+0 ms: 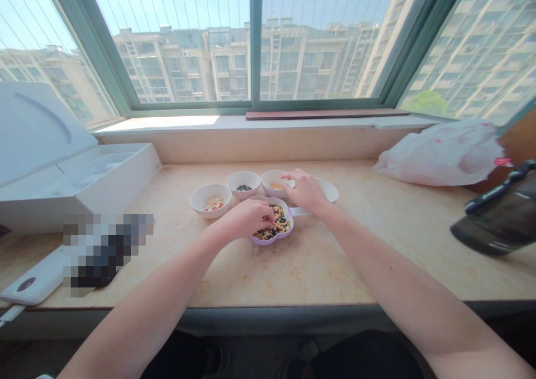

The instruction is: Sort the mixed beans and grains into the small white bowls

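My left hand [247, 220] reaches into a lilac flower-shaped dish [272, 240], its fingertips pinched among mixed dark and yellow beans [278, 222]. My right hand [304, 192] hangs over a white bowl [272, 179] holding yellow grains [276, 186], and its fingertips sit close above them. Whether those fingers hold anything is hard to see. To the left stand a small white bowl [243, 185] of black seeds and a larger white bowl [210, 200] of pale flakes. A white plate [330, 190] is partly hidden behind my right hand.
The dishes stand on a marble windowsill counter [310, 267]. An open white box [79, 189] sits at the left, beside a pixelated blurred object [106, 250] and a white flat device [31, 284]. A white plastic bag [439, 156] and a dark bottle [498, 214] lie at the right.
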{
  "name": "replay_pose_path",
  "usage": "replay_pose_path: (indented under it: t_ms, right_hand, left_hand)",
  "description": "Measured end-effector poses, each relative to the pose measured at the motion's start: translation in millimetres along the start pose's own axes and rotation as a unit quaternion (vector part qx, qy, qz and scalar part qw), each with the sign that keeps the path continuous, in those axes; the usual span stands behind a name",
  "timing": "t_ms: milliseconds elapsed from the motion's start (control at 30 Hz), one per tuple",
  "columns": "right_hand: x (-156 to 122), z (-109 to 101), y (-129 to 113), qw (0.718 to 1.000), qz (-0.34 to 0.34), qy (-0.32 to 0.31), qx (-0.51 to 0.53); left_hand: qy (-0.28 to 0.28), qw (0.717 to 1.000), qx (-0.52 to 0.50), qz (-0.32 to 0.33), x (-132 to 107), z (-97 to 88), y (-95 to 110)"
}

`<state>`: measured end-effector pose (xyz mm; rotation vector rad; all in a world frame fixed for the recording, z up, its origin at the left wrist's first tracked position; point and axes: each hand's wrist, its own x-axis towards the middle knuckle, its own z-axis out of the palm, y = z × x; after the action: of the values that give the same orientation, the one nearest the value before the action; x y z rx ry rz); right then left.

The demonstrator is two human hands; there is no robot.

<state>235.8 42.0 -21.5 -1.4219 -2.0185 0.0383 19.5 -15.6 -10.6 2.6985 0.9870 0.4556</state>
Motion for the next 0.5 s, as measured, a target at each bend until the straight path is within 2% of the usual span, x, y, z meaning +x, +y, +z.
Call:
replay_pose_path:
  t_ms: [100, 200, 267, 333, 400, 500]
  right_hand:
    - [0.3, -0.5, 0.4, 1.000, -0.001, 0.002, 0.005]
    - [-0.1, -2.1, -0.8, 1.000, -0.005, 0.010, 0.014]
    - [-0.7, -4.0, -3.3, 1.000, -0.008, 0.016, 0.022]
    - [-1.6, -6.5, -7.6, 0.999, -0.014, 0.020, 0.032]
    - [-2.7, -9.4, -13.6, 0.998, -0.020, 0.018, 0.058]
    - [-5.2, -13.6, -25.2, 0.986, -0.008, -0.025, 0.165]
  left_hand:
    - [0.060, 0.998, -0.021, -0.003, -2.5, -8.0, -1.2]
    - [0.191, 0.981, -0.039, -0.013, -6.1, -19.3, -4.6]
    - [0.285, 0.957, -0.043, -0.022, -8.2, -26.2, -7.4]
    - [0.355, 0.934, -0.038, -0.032, -9.6, -30.9, -9.8]
    - [0.386, 0.921, -0.031, -0.032, -10.3, -32.6, -11.2]
    - [0.383, 0.923, -0.026, -0.016, -9.9, -30.3, -11.4]
